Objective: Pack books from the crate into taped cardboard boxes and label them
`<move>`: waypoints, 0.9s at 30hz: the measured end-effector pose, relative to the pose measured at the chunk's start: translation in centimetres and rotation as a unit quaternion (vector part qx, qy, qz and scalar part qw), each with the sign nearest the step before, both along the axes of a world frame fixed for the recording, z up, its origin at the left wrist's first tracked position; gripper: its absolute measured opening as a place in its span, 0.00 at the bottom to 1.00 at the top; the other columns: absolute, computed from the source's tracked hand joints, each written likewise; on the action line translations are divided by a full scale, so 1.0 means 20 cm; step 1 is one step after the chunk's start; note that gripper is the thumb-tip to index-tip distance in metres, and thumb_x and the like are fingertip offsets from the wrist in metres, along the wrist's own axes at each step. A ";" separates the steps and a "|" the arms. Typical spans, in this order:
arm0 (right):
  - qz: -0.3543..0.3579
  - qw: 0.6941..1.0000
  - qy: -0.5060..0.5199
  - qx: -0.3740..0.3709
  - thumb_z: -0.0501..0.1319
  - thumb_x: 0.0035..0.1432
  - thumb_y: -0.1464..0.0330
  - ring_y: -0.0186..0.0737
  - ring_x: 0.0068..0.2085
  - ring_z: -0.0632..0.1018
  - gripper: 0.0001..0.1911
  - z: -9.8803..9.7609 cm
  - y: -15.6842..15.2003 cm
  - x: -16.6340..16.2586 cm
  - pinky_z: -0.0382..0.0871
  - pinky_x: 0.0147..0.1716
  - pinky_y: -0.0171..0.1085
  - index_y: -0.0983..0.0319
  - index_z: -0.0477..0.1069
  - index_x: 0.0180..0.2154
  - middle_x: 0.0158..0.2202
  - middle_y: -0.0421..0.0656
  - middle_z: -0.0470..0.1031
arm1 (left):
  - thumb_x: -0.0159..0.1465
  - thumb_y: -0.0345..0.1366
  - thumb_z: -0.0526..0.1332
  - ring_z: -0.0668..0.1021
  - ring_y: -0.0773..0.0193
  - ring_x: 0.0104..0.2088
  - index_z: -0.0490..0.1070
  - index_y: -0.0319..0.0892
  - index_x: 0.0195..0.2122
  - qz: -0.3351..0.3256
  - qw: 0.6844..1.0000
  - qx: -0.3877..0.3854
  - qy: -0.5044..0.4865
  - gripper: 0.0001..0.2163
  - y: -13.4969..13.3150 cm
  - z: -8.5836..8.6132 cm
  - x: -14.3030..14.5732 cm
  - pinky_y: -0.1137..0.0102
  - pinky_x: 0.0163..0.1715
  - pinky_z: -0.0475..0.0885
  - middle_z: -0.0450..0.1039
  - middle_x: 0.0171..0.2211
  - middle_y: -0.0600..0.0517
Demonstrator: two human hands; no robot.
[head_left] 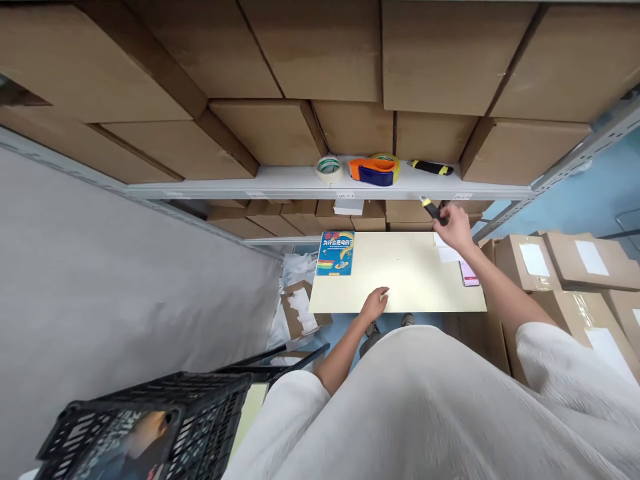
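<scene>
My right hand (456,227) is raised near the far right corner of a cream table (400,280), closed around a black and yellow utility knife (431,209). My left hand (376,303) rests on the table's near edge with its fingers curled, holding nothing that I can see. A blue book (335,253) lies flat at the table's far left corner. White paper slips (447,251) and a pink phone (469,275) lie under my right forearm.
A white shelf (300,180) above the table carries a tape roll (329,168), an orange-blue tape dispenser (376,169) and a second black-yellow knife (431,167). Cardboard boxes fill the shelves and stack at right (565,263). A black crate (165,420) sits lower left.
</scene>
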State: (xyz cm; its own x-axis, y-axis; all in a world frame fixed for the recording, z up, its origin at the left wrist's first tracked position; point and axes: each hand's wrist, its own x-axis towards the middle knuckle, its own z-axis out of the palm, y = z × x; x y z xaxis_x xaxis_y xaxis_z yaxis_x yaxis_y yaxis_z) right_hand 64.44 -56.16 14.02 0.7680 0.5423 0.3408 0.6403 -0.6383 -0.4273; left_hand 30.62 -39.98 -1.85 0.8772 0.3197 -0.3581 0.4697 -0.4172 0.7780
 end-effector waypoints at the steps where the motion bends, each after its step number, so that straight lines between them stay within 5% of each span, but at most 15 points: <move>1: -0.028 0.999 0.037 -0.010 0.64 0.61 0.62 0.56 0.45 0.75 0.08 -0.09 -0.07 -0.07 0.70 0.47 0.49 0.55 0.68 0.41 0.40 0.48 0.78 | 0.73 0.31 0.57 0.83 0.54 0.61 0.78 0.44 0.61 -0.008 1.000 0.001 0.001 0.19 -0.01 0.00 0.01 0.55 0.67 0.77 0.81 0.62 0.44; 7: -0.147 0.955 0.221 -0.135 0.62 0.62 0.64 0.55 0.45 0.79 0.05 -0.63 -0.43 -0.40 0.71 0.42 0.46 0.56 0.69 0.40 0.41 0.50 0.79 | 0.73 0.29 0.57 0.82 0.55 0.61 0.78 0.42 0.61 -0.047 0.999 0.018 0.016 0.18 -0.02 -0.01 0.02 0.57 0.67 0.77 0.81 0.62 0.43; 11: -0.202 0.919 0.269 -0.205 0.62 0.62 0.67 0.57 0.49 0.80 0.06 -0.84 -0.56 -0.48 0.72 0.45 0.47 0.59 0.71 0.42 0.45 0.54 0.80 | 0.73 0.30 0.57 0.82 0.55 0.62 0.78 0.42 0.61 -0.068 0.997 0.027 0.036 0.18 -0.02 -0.03 -0.01 0.57 0.67 0.76 0.80 0.62 0.44; 20: -0.187 0.900 0.296 -0.260 0.60 0.67 0.68 0.60 0.53 0.79 0.12 -1.02 -0.65 -0.50 0.74 0.49 0.50 0.65 0.74 0.50 0.53 0.62 0.77 | 0.72 0.29 0.58 0.83 0.55 0.60 0.78 0.43 0.60 -0.060 0.996 0.029 0.054 0.18 0.00 -0.04 -0.09 0.57 0.66 0.76 0.81 0.60 0.44; 27: -0.177 0.908 0.261 -0.277 0.58 0.71 0.64 0.61 0.58 0.75 0.16 -0.98 -0.62 -0.54 0.70 0.54 0.52 0.66 0.74 0.54 0.58 0.61 0.73 | 0.73 0.30 0.58 0.83 0.53 0.60 0.78 0.42 0.60 -0.056 0.997 0.018 0.039 0.17 0.03 -0.06 -0.11 0.55 0.66 0.77 0.81 0.61 0.42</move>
